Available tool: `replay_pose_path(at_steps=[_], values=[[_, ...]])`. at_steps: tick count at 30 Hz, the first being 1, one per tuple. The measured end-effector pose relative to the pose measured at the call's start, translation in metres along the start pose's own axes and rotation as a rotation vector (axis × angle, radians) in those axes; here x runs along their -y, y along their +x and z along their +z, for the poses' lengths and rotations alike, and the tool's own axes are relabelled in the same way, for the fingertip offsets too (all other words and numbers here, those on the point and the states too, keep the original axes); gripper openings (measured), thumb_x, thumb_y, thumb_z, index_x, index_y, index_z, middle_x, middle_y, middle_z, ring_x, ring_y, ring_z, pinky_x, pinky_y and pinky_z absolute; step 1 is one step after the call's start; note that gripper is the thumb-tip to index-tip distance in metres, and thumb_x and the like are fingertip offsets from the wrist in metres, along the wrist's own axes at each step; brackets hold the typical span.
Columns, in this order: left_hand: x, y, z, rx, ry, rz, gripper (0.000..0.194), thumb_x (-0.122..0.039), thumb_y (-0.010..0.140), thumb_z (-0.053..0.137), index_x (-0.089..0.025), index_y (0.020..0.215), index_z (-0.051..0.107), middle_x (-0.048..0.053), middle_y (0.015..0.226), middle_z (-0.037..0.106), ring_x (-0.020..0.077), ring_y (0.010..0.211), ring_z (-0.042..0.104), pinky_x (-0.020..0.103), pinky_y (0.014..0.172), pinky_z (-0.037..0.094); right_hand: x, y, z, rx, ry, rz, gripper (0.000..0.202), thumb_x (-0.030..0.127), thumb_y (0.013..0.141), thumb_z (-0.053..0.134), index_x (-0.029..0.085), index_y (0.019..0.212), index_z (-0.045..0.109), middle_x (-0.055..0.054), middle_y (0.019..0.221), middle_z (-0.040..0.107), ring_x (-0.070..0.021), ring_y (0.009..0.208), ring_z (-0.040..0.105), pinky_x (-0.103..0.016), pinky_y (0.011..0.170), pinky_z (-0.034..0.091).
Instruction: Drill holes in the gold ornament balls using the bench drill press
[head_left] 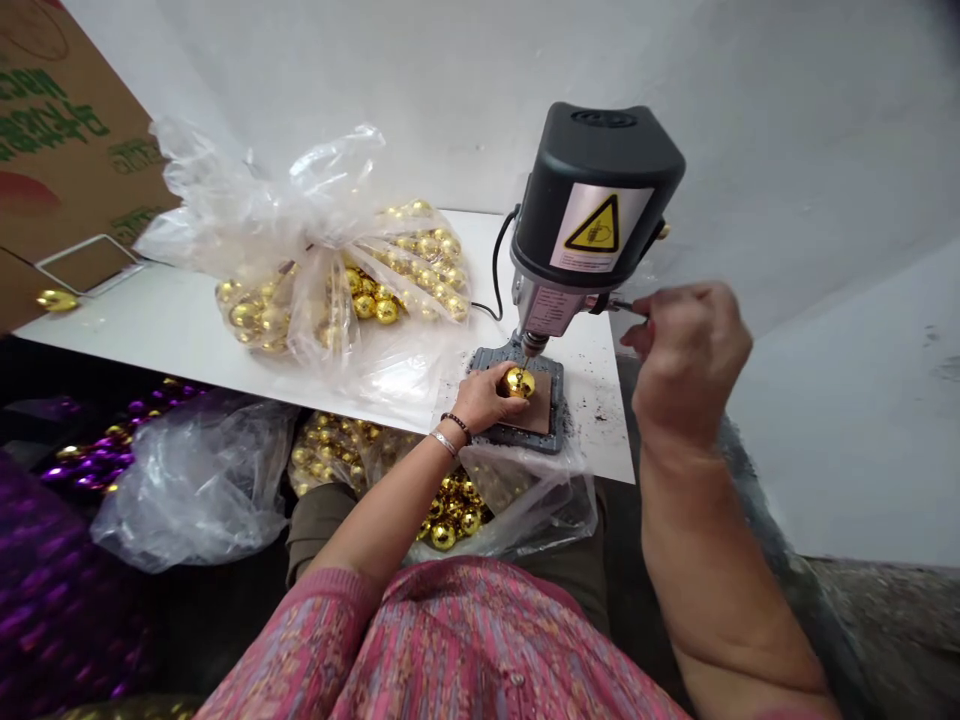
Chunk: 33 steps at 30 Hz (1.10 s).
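A gold ball [519,381] rests on a brown board [536,412] on the base of a small drill press [592,200]. Thumb and fingers of my left hand [487,397] grip the ball from its left side, under the chuck [534,345]. The drill tip meets the top of the ball. To the right of the press, my right hand [690,350] is closed round the end of its feed lever [622,304]. Dark shavings [577,410] lie about the base.
Clear bags of gold balls [386,310] stand on the white table [187,315]. An open bag of gold balls [444,535] lies at my lap. A cardboard box [75,130] is at the far left, above purple balls [124,440]. A wall rises behind the table.
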<state>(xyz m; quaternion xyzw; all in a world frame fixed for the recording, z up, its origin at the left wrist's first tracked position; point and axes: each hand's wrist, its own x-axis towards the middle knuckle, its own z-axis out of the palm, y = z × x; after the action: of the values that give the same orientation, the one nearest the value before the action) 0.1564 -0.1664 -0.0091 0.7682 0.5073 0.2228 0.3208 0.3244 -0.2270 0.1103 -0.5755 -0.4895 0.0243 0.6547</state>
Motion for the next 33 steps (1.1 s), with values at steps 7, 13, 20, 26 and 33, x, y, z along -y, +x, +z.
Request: replay_pose_path(at_steps=[7,13,20,26,33], values=[[0.002,-0.036,-0.005,-0.087,-0.176,0.074,0.055,-0.025,0.071,0.079,-0.019,0.124,0.065,0.004,0.107,0.074,0.0216,0.098,0.067,0.032,0.089,0.052,0.021,0.045,0.006,0.087,0.093,0.120,0.029,0.038,0.087,0.048,0.012,0.075,0.056,0.003,0.066,0.055,-0.0027,0.049,0.048,-0.019,0.047,0.034],[0.013,-0.088,-0.026,-0.152,-0.151,0.174,0.061,-0.024,0.071,0.081,-0.020,0.128,0.061,0.010,0.127,0.069,0.0247,0.113,0.065,0.038,0.101,0.051,0.025,0.038,0.007,0.035,0.114,0.128,0.024,0.029,0.086,0.046,0.013,0.071,0.057,0.003,0.063,0.054,-0.0036,0.041,0.044,-0.022,0.042,0.031],[0.027,-0.121,-0.041,-0.196,-0.132,0.214,0.061,-0.030,0.075,0.079,-0.021,0.132,0.058,0.011,0.126,0.069,0.0239,0.114,0.065,0.040,0.100,0.053,0.027,0.037,0.011,0.016,0.100,0.081,0.029,0.033,0.084,0.045,0.014,0.066,0.056,0.001,0.057,0.051,-0.0064,0.040,0.047,-0.025,0.037,0.028],[0.042,-0.137,-0.048,-0.110,-0.081,0.209,0.065,-0.037,0.073,0.083,-0.023,0.132,0.060,0.011,0.129,0.068,0.0257,0.118,0.063,0.043,0.102,0.053,0.024,0.035,0.012,-0.015,0.091,0.154,0.026,0.036,0.082,0.048,0.014,0.075,0.062,0.002,0.059,0.051,-0.0049,0.042,0.047,-0.021,0.038,0.028],[0.079,-0.084,-0.090,-0.388,-0.091,-0.087,0.033,-0.033,0.091,0.061,-0.020,0.120,0.069,0.009,0.117,0.073,0.0179,0.095,0.068,0.034,0.092,0.056,0.014,0.033,0.008,-0.069,-0.002,0.224,0.030,0.043,0.076,0.048,0.017,0.072,0.062,-0.003,0.068,0.057,-0.0115,0.048,0.055,-0.027,0.039,0.036]])
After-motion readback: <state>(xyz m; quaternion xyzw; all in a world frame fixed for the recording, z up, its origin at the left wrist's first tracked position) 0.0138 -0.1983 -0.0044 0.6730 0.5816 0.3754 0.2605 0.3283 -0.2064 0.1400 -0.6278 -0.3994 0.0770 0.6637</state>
